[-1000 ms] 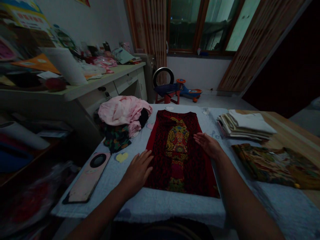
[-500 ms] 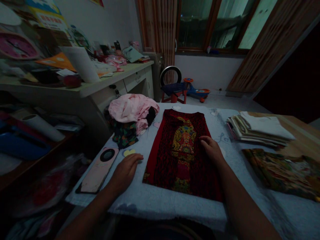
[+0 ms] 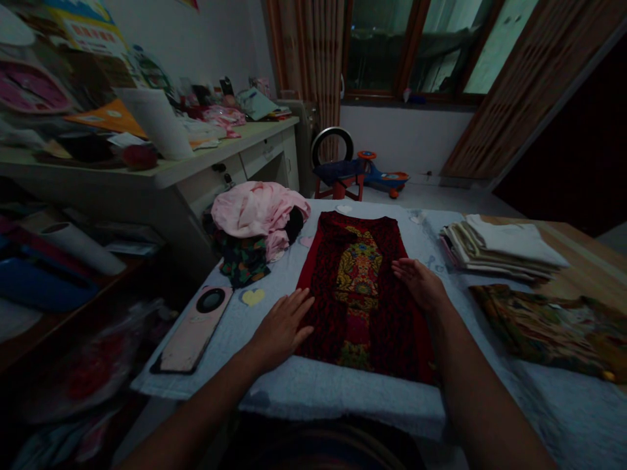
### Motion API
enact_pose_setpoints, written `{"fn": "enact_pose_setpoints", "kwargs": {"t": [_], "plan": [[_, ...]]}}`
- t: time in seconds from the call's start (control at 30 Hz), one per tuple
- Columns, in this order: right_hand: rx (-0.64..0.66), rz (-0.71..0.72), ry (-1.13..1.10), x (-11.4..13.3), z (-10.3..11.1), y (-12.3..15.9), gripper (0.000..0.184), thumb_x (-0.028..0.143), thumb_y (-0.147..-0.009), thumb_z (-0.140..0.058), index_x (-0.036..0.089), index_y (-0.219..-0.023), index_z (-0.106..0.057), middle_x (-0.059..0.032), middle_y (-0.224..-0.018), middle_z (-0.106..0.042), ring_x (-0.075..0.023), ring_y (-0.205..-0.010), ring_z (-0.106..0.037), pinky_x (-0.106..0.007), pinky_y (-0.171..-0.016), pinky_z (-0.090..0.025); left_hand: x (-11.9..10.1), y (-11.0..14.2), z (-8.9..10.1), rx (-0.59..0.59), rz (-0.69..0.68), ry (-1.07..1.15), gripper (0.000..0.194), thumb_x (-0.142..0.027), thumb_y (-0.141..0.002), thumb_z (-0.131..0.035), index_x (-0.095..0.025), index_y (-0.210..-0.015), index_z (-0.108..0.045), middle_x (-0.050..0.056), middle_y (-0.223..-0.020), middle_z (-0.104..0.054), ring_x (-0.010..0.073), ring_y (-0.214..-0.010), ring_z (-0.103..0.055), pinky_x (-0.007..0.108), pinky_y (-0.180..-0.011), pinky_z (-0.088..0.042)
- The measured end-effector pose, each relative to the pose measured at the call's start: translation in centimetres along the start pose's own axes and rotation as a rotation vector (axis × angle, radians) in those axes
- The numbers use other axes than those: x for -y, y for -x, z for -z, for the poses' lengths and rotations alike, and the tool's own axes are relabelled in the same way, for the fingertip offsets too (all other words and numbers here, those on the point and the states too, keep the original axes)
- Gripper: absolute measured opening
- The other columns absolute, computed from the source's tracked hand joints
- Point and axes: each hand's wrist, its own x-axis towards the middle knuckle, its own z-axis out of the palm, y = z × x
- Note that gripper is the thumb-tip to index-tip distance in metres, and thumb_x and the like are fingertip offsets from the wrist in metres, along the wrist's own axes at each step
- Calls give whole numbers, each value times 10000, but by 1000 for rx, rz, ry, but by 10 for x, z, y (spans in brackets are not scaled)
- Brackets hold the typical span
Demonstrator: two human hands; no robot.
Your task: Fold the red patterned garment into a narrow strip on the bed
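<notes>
The left hand (image 3: 283, 329), flattened and empty, has shifted right since half a second ago, to the edge of the smooth, ornately patterned red-and-black garment (image 3: 357, 294) mid-frame; the right hand (image 3: 420, 283), unclenched, is over its other side. The garment's long axis runs near-to-far, narrower end toward the window (image 3: 377, 55).

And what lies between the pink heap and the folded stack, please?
In the head view, the dark red patterned garment lies between the pink heap and the folded stack, spread on the blue cloth.

Dim overall — window (image 3: 500, 52) palely lit (left edge blurred, stretched).
</notes>
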Motion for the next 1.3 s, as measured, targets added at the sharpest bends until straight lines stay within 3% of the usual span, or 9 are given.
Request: {"fn": "enact_pose_setpoints", "kwargs": {"t": [0.17, 0.33, 0.47, 0.87, 1.3], "plan": [[94, -69, -118, 5, 8, -2, 305, 503, -862, -603, 225, -942, -700, -91, -1063, -734, -225, -1099, -650, -415, -1071, -443, 5, 3, 1, -58, 15, 120, 474, -409, -967, -438, -247, -1411, -463, 68, -1565, -349, 241, -1447, -302, 488, -1188, -263], [127, -91, -184, 9, 12, -2, 337, 539, -864, -585, 230, -958, -685, -101, -1080, -729, -235, -1140, -631, -437, -1081, -439, 11, 4, 8, -292, 229, 438, 426, -435, -991, -325, -220, -1226, -607, 78, -1450, -486, 230, -1359, -429, 460, -1157, -328], [139, -103, -198, 10, 13, -1, 326, 518, -878, -571, 226, -969, -684, -102, -1081, -727, -228, -1137, -634, -418, -1083, -442, 14, 3, 10, -395, 297, 593, 450, -476, -981, -326, -200, -1175, -624, 93, -1356, -558, 232, -1303, -482, 452, -1150, -329], [116, -154, -179, 13, 13, 1, 190, 357, -856, -633, 233, -995, -672, -85, -1126, -716, -207, -1151, -628, -379, -1072, -458, 12, 3, 9, -410, 346, 732, 494, -522, -981, -308, -193, -1222, -588, 108, -1319, -581, 231, -1260, -516, 450, -1117, -372], [109, -154, -160, 13, 13, 4, 243, 369, -828, -679, 222, -1021, -686, -102, -1184, -692, -220, -1192, -604, -380, -1108, -414, 12, 4, 7, -331, 320, 540, 460, -463, -989, -331, -211, -1307, -549, 82, -1395, -551, 220, -1336, -464, 467, -1158, -337]]}}
